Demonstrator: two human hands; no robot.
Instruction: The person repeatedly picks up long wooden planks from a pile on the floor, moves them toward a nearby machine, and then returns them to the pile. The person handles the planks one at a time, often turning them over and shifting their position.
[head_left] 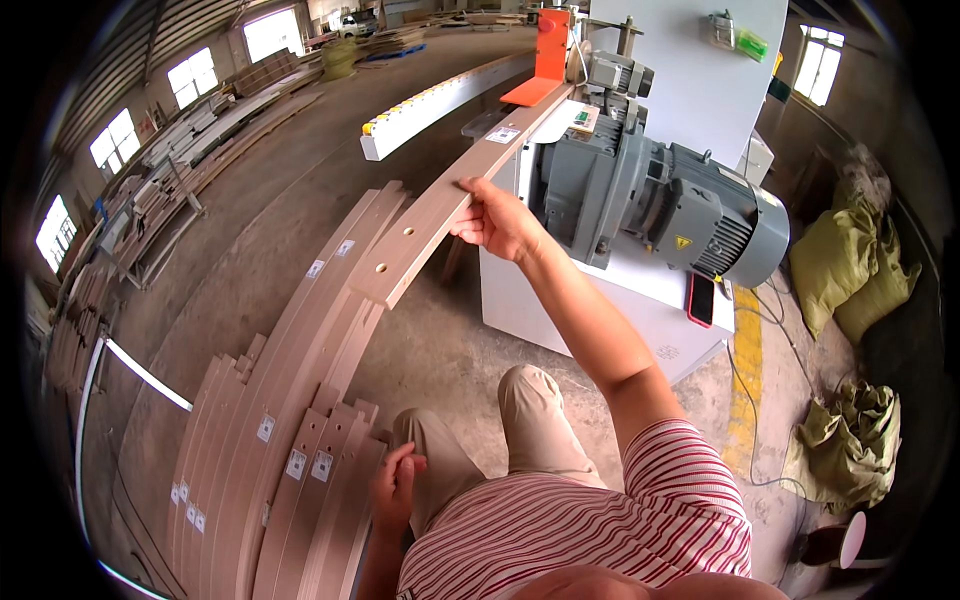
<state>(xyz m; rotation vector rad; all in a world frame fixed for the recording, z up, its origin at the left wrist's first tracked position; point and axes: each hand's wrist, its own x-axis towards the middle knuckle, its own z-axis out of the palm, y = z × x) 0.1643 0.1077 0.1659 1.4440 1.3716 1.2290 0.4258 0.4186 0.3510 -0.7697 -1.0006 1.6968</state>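
Observation:
My right hand (495, 218) is closed on the edge of a long, light brown wooden plank (440, 212), thumb on its top face. Two round holes pierce the plank's near end, and a white label is stuck farther up. Its far end runs up beside the orange guard (552, 60) of a machine. By my left thigh hangs my left hand (398, 485), its fingers curled in, with nothing visible in them. Left of it lies a stack of similar brown planks (285, 390), several with white labels and some with holes.
The white machine body (540, 310) stands front right, carrying a large grey motor (680, 205) and a phone (701, 300). A white roller rail (430, 115) extends beyond the plank. Green-yellow sacks (840, 255) and a cable (740, 380) are at right; a timber rack (160, 205) stands far left.

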